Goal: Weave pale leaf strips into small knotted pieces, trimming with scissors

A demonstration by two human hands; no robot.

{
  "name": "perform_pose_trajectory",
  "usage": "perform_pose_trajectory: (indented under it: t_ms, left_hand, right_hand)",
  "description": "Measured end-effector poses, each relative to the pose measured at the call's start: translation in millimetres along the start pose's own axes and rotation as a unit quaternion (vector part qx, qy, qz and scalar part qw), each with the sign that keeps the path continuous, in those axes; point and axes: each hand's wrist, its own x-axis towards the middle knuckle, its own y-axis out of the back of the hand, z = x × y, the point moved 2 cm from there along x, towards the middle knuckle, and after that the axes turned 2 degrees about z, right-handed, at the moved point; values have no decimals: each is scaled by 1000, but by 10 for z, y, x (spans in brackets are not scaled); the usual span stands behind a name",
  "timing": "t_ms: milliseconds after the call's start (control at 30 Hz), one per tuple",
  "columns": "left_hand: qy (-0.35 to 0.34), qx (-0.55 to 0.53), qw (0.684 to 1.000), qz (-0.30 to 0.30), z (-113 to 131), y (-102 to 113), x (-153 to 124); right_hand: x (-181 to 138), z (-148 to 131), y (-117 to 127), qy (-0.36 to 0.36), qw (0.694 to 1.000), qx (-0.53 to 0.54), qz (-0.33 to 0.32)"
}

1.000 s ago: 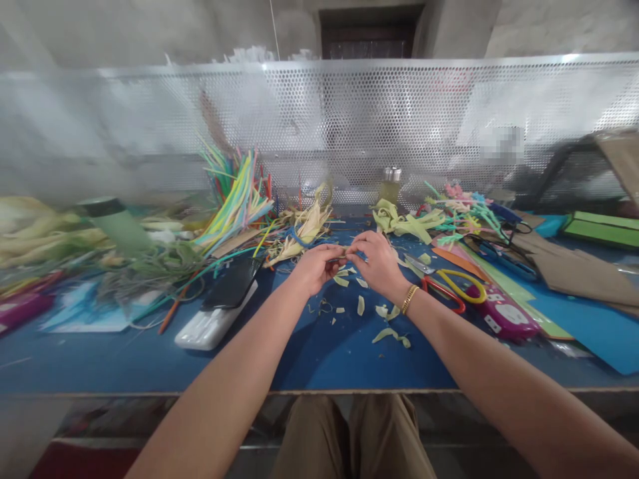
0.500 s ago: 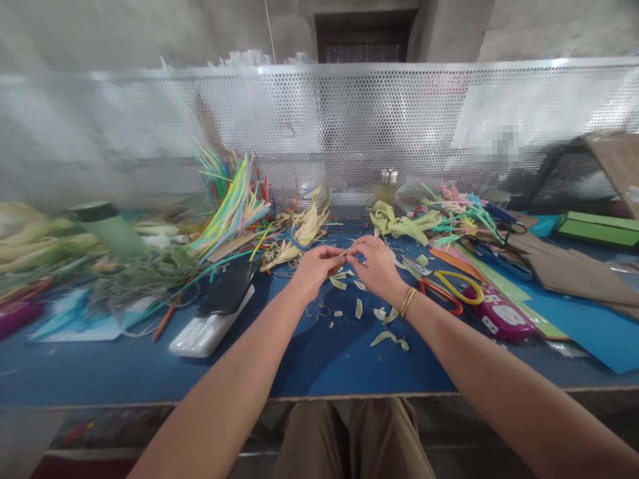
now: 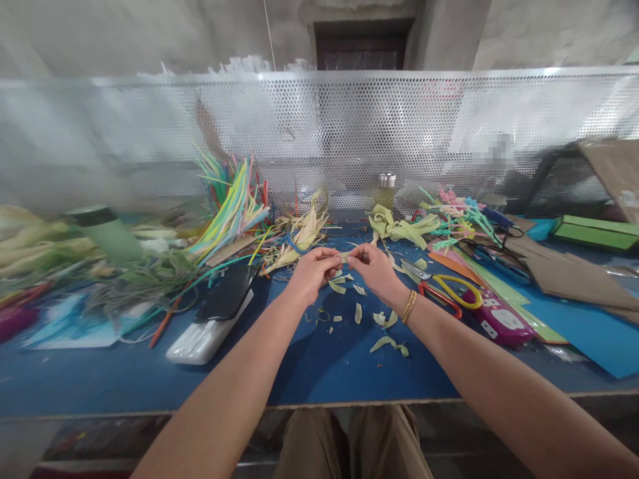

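Between my two hands, above the blue table (image 3: 319, 372), is a small pale-green piece of corn husk (image 3: 344, 257). My left hand (image 3: 315, 269) pinches one end of it between thumb and fingers. The other end is pinched by my right hand (image 3: 375, 267), which has a gold bracelet at the wrist. Beneath and in front of the hands lie several cut husk scraps (image 3: 358, 313). Scissors (image 3: 452, 291) with yellow and red handles rest to the right of my right hand. Bundles of dried husk (image 3: 302, 239) and greener husk (image 3: 399, 226) lie beyond the hands.
Left of me are a black phone (image 3: 228, 293) on a white case (image 3: 207, 336), colourful pipe cleaners (image 3: 237, 206) and a green bottle (image 3: 107, 233). On the right sit a purple patterned box (image 3: 502, 319), blue paper (image 3: 579, 332) and cardboard (image 3: 574, 269). A perforated metal screen (image 3: 359, 126) stands behind.
My hands have lowered slightly and my right fingers have turned, so more of the husk piece shows between them. The view has tilted up a little.
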Motion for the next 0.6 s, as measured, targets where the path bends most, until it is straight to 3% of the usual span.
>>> perform_pose_trajectory:
  t_ms: [233,433,600]
  left_hand:
    - [-83,125,988,-25,85,2,-48]
    - [-88,149,984,-35,82,11,-35]
    - [-74,142,986,-35,64,27,-7]
  right_hand:
    - [-30,-29,-26,-110,987,119,3]
    - [-67,-85,-43,-134,983,123,-39]
    - [-72,-86,-47,-149,978,140,-33]
